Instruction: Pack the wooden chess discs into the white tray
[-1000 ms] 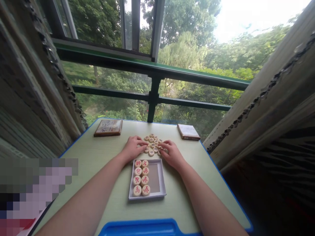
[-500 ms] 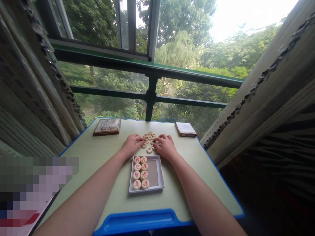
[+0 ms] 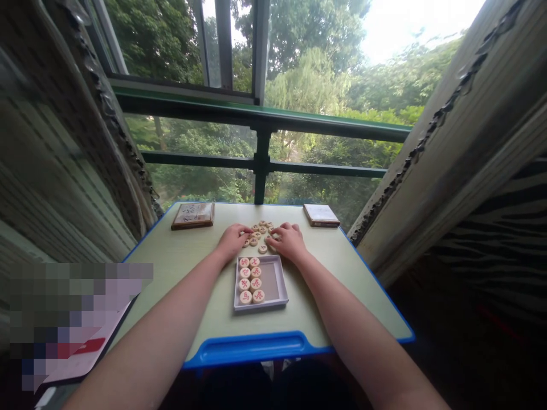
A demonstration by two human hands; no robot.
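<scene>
Several round wooden Chinese chess pieces [image 3: 262, 229] with dark characters lie loosely together towards the far side of the table. My left hand [image 3: 233, 240] rests at the left edge of this group, fingers stretched out and touching pieces. On the opposite edge, my right hand [image 3: 289, 240] has its fingers apart and slightly bent over pieces; its fingertips partly hide some of them. Nearer to me stands a shallow white box [image 3: 284, 291]. Its left part holds two columns of Chinese chess pieces with red characters [image 3: 256, 284], lying face up. The box's right part shows its bare bottom.
The pale green table [image 3: 359, 290] has a blue edge and a blue front tray [image 3: 256, 343]. Flat boxes lie at the far left [image 3: 193, 216] and far right [image 3: 321, 214]. Curtains [image 3: 421, 171] flank the window and its green railing [image 3: 299, 122].
My view has shifted a little, so the table and box appear higher. Both hands stay around the loose pieces, and their fingers have moved slightly among them. The pieces in the box look unchanged.
</scene>
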